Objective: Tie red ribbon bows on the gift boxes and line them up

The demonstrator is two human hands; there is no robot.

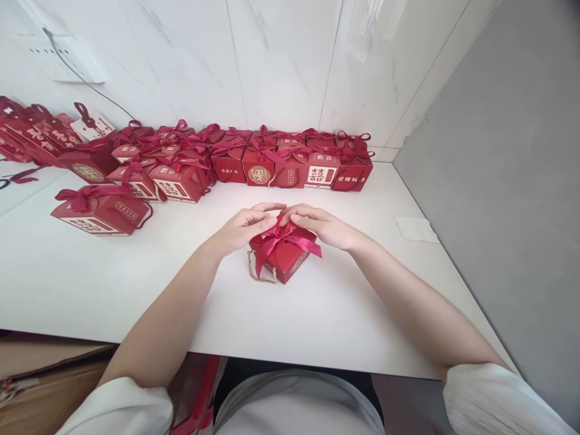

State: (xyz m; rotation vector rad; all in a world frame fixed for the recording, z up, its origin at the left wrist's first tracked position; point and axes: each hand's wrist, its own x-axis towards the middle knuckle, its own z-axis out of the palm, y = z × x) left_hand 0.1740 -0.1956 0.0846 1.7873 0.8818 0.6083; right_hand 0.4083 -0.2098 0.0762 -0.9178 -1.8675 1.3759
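A small red gift box (286, 257) stands on the white table with a shiny crimson ribbon bow (283, 235) tied over its top. A twisted gold cord handle (263, 279) hangs at its left side. From the left, my left hand (244, 229) bends over the top of the box, its thumb against the ribbon. My right hand (319, 223) reaches in from the other side, with thumb and fingers closed at the bow. The fingertips of both hands nearly meet there and partly hide the ribbon's loops.
Several red boxes with ribbons (290, 169) line the marble-patterned wall. One ribboned box (97, 211) stands apart at left. Red bags (38, 133) and a scissors handle (4, 182) lie far left. A grey panel (498, 151) bounds the table at right; a cardboard box (49, 374) is below left.
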